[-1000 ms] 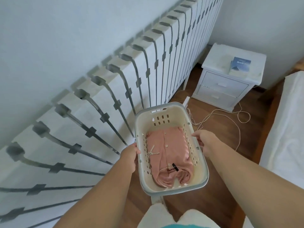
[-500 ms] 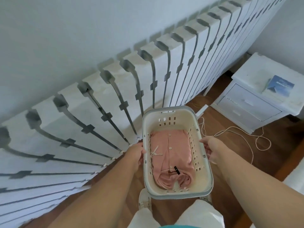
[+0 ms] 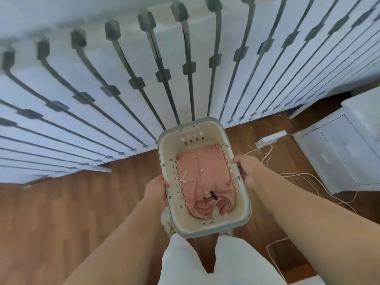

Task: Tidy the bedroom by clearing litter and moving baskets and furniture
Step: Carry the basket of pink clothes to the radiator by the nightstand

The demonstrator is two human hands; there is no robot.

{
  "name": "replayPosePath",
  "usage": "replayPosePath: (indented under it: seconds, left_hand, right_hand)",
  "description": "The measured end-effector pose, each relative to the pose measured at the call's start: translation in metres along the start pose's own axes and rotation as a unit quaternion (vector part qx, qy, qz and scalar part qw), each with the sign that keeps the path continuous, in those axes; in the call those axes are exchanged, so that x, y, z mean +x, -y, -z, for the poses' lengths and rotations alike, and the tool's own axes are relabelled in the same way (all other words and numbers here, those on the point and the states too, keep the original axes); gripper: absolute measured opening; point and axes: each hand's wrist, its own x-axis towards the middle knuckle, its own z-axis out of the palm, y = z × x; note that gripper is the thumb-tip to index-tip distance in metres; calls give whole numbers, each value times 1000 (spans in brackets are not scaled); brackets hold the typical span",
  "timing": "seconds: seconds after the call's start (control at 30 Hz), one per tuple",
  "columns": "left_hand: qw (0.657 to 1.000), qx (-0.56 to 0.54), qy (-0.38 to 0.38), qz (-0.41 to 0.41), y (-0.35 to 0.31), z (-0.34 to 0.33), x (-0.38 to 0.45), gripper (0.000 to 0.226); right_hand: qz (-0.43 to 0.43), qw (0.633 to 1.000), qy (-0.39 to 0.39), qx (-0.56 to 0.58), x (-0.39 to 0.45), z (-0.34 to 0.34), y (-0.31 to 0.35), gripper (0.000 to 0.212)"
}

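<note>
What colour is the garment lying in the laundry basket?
Dusty pink, with small pale buttons; the garment lies in the cream basket, clearest in the head view.

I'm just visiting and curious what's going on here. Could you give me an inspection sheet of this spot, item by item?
Surface: wooden floor, bare boards in front of the person.
Job's things: laundry basket, cream with a grey rim, held over the floor; folded pink garment lies inside.
Clutter: white adapter block on the floor.
Hands: left hand grips the basket's left rim; right hand grips its right rim.
Cables: thin pale cord loops loosely across the floor right of the basket.
Surroundings: white radiator along the wall; white bedside cabinet with drawers at right.
</note>
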Motion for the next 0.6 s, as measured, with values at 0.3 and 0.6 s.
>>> replayPosePath:
  seconds: [0.3,0.6]
  left_hand:
    - [1000,14,18,21,45,9,68,36]
    - [999,43,15,22,74,6,210,34]
  right_hand:
    - [-33,998,6,-53,76,-17,-40,14]
    - [-33,999,-15,-41,212,-63,-90,10]
